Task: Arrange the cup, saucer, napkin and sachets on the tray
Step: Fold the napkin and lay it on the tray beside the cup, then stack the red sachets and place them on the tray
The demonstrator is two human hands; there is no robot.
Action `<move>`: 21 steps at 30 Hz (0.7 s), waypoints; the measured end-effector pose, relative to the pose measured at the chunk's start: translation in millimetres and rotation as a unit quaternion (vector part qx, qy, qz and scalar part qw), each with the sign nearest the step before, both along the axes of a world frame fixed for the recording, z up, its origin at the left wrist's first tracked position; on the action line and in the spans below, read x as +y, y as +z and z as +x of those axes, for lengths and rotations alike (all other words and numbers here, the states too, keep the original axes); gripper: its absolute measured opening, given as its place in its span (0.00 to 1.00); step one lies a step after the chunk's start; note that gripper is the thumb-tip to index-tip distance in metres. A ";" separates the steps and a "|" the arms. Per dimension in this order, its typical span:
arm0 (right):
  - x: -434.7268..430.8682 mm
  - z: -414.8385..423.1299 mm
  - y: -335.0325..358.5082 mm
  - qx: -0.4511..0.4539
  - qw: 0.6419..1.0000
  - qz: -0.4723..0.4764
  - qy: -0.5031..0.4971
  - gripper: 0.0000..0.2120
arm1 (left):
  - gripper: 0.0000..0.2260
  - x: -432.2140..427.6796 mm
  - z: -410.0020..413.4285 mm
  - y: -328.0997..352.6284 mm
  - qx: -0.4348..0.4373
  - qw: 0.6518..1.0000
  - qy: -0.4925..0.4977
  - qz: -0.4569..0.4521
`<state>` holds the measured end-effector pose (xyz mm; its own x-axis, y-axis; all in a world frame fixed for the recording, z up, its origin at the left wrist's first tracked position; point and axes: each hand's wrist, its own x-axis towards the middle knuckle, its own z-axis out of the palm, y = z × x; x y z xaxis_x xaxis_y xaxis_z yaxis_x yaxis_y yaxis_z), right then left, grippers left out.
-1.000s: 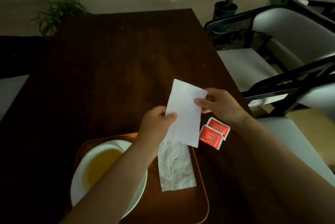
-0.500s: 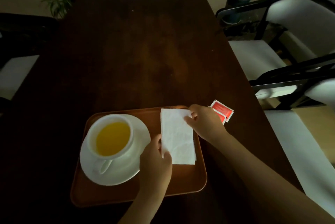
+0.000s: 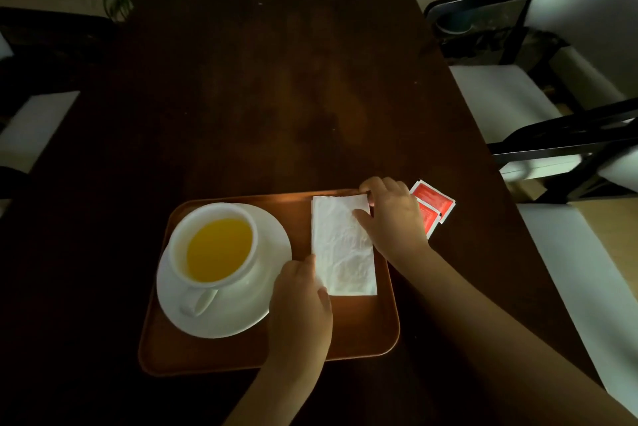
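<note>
Both hands pinch the napkin [image 3: 341, 246]: left hand [image 3: 299, 301] near corner, right hand [image 3: 392, 215] far edge. Square it to the tray [image 3: 214, 356], press flat, release.

Two bare forearms enter from the lower edge, one at about 6 o'clock and the other from about 4 o'clock. No sleeve cuff shows on either arm up to the frame edge. The left hand [image 3: 299, 301] and the right hand [image 3: 392, 215] wear no gloves, rings, watch or bracelet that can be made out in the dim light. Fingernails look short; their finish is too dark to tell.
</note>
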<state>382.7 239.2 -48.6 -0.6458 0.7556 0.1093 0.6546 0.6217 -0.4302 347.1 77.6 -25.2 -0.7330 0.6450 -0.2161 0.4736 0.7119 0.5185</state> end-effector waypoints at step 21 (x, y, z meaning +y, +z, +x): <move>79.3 74.5 16.6 -0.107 0.988 -0.052 -0.102 0.18 | 0.17 102.7 -0.4 23.4 0.098 0.981 -0.153 0.063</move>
<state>457.2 318.5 -32.0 -0.4790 0.8722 -0.0986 0.8445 0.4272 -0.3230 346.6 180.3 -1.7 -0.5212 0.8534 0.0047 0.7539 0.4579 0.4711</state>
